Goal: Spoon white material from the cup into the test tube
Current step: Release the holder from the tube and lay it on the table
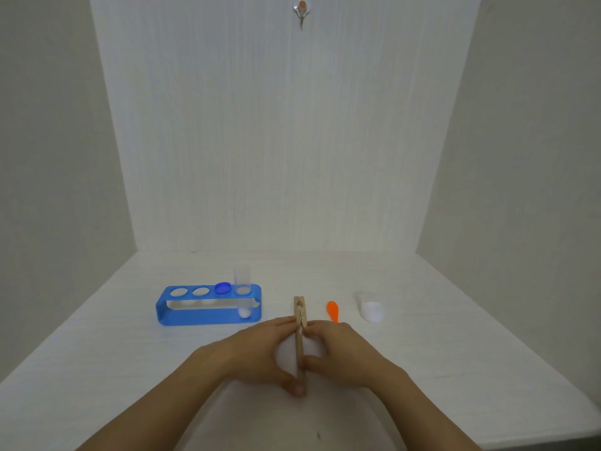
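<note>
A clear test tube [242, 288] stands upright in the right-most hole of the blue rack [182, 315], with a bit of white material at its bottom. A clear cup [370, 309] holding white material sits at the right. Between them an orange spoon [333, 310] lies on the table, its handle partly hidden behind my right hand. A wooden test tube clamp [299, 312] lies lengthwise in the middle. My left hand [260, 351] and my right hand [344, 353] both pinch it from either side with fingers and thumbs.
A blue cap [222, 288] rests on the rack's third hole; the two left holes are bare. White walls enclose the white table [97, 353] on three sides. A hook [302, 11] hangs high on the back wall.
</note>
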Tool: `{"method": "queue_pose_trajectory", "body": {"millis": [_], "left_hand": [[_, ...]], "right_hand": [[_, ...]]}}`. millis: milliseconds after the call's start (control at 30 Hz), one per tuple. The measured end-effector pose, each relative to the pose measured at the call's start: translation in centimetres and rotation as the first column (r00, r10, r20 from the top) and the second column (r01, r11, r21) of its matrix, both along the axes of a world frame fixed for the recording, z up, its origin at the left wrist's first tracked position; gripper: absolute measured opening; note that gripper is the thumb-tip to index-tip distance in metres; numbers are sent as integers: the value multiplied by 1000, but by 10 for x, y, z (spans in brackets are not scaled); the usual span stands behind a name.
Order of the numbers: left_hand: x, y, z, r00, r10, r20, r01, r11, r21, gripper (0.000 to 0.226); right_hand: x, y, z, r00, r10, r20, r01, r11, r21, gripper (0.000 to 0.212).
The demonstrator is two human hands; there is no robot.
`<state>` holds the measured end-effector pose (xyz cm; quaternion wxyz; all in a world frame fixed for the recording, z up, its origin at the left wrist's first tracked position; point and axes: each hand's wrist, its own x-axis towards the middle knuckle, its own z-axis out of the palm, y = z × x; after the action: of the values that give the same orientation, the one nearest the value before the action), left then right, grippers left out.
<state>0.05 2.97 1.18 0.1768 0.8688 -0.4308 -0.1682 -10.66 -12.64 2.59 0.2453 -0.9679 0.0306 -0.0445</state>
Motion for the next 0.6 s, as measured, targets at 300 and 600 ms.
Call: {"method": "queue_pose_trajectory", "body": {"millis": [300, 600], "left_hand": [[-2, 10, 1, 999, 40, -11, -42, 987, -156, 109], [-2, 47, 26, 930, 305, -204, -346, 543, -766, 46]], "right_hand": [[3, -1, 0, 999, -43, 25, 41, 997, 67, 49], [32, 37, 18, 984, -175, 33, 114, 763, 636, 66]]}}
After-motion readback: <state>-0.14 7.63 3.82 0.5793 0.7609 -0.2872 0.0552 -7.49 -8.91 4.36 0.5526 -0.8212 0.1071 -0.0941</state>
